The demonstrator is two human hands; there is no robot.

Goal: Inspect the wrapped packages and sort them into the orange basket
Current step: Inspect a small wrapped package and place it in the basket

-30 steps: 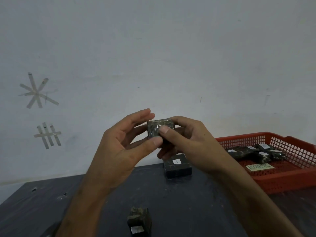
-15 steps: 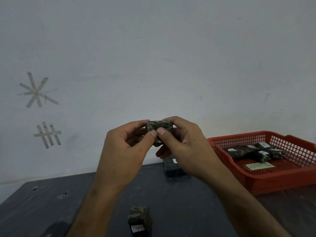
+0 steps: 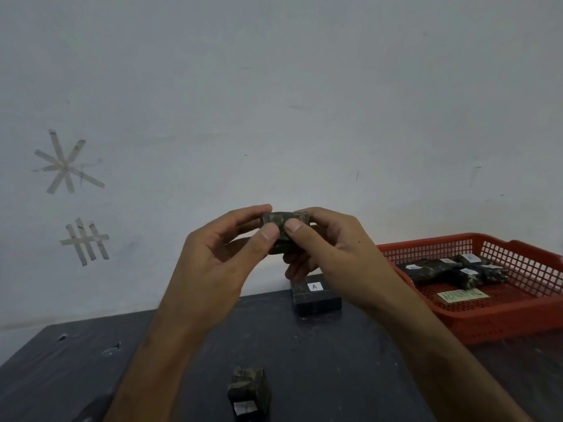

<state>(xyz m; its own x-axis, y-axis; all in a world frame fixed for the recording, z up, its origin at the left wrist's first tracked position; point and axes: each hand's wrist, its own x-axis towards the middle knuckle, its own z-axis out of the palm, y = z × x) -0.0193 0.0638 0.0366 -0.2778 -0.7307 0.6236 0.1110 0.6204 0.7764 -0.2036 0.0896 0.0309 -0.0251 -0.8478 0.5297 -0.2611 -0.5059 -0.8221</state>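
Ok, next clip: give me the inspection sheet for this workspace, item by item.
Surface: dark table, scuffed, chipped near its left edge.
Job's things: held package raised in front of the wall; labelled package marked A at the table's back; another package near the front; orange basket at right holds several wrapped packages and a green slip.
Clutter: nothing seen.
Hands: left hand and right hand both pinch the held package.
Cables: nothing seen.
Surroundings: pale wall with tape marks.
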